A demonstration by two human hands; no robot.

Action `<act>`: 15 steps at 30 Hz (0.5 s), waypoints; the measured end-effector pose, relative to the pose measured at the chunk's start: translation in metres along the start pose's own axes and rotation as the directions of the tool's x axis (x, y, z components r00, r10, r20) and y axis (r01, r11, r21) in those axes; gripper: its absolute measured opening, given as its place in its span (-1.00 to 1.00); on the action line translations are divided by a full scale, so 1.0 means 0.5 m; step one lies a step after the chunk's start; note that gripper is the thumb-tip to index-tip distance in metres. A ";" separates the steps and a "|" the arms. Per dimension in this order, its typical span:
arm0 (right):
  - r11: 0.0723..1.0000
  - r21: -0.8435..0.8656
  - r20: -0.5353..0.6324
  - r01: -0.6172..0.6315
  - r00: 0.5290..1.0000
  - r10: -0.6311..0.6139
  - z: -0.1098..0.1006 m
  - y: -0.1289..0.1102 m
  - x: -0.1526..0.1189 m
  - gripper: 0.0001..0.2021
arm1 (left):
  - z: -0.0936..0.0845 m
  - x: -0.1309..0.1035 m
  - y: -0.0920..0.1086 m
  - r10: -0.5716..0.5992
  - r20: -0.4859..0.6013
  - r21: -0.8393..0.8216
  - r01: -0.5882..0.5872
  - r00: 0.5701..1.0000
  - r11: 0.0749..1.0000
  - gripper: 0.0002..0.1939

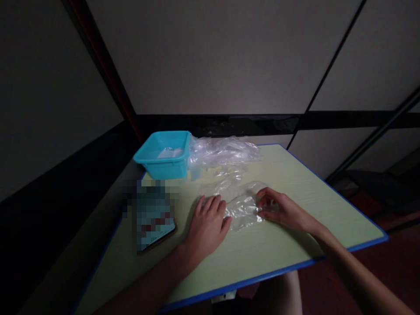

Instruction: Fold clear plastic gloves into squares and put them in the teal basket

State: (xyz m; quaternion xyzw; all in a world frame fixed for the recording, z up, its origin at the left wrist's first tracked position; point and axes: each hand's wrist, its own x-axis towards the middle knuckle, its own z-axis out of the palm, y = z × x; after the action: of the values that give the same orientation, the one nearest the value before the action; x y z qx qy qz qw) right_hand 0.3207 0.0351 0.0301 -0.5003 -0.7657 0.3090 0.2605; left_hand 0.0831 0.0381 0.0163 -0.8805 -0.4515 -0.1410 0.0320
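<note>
A clear plastic bag (243,209) lies crinkled on the pale table between my hands. My left hand (210,221) rests palm down at its left side, fingers spread a little and holding nothing. At the bag's right edge, my right hand (277,208) has its thumb and fingers curled around the plastic, pinching it. More thin clear plastic (229,183) lies flat just behind this bag.
A turquoise basket (167,168) with some clear plastic inside stands at the table's back left. Beside it is a heap of clear bags (226,150). A phone-like device, partly blurred (155,223), lies left of my left hand. The table (315,210) has blue edging.
</note>
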 end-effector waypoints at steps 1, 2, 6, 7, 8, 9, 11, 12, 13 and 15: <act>1.000 0.001 0.010 0.000 1.000 0.000 0.001 0.000 0.002 -0.67 | 0.000 0.000 0.000 0.000 -0.003 0.002 0.000 1.000 1.000 -0.69; 1.000 0.005 0.020 -0.003 1.000 0.003 0.000 -0.001 0.003 -0.66 | 0.000 0.000 0.000 0.000 -0.007 0.003 0.000 1.000 1.000 -0.69; 0.995 0.084 0.044 -0.050 0.998 0.046 -0.011 -0.013 -0.005 -0.70 | 0.001 -0.001 -0.001 0.009 -0.035 0.004 -0.009 0.999 1.000 -0.70; 0.992 0.109 0.041 -0.061 0.998 0.057 -0.013 -0.015 -0.009 -0.72 | 0.002 -0.001 -0.001 0.014 -0.041 0.003 -0.014 0.999 1.000 -0.70; 0.988 0.132 0.037 -0.077 0.997 0.073 -0.015 -0.017 -0.013 -0.74 | 0.002 -0.002 -0.001 0.017 -0.044 0.002 -0.017 0.999 1.000 -0.70; 0.984 0.151 0.035 -0.098 0.995 0.093 -0.016 -0.017 -0.017 -0.75 | 0.003 -0.002 -0.001 0.019 -0.044 0.001 -0.019 0.999 1.000 -0.70; 0.973 0.176 0.042 -0.151 0.988 0.146 -0.016 -0.015 -0.024 -0.74 | 0.004 -0.003 -0.001 0.019 -0.040 0.003 -0.018 0.999 1.000 -0.70; 0.969 0.177 0.043 -0.175 0.985 0.170 -0.017 -0.012 -0.027 -0.72 | 0.004 -0.003 -0.001 0.018 -0.040 0.005 -0.018 0.999 1.000 -0.70; 0.967 0.169 0.040 -0.189 0.982 0.185 -0.017 -0.008 -0.031 -0.70 | 0.004 -0.003 -0.001 0.019 -0.041 0.008 -0.019 0.999 1.000 -0.70; 0.971 0.140 0.016 -0.194 0.981 0.194 -0.021 0.002 -0.037 -0.66 | 0.004 -0.003 -0.001 0.026 -0.045 0.010 -0.025 0.999 1.000 -0.70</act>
State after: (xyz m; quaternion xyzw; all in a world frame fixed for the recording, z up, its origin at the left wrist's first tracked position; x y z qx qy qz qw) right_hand 0.3356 0.0203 0.0348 -0.5528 -0.6896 0.3868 0.2632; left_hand 0.0822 0.0374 0.0141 -0.8826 -0.4401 -0.1581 0.0482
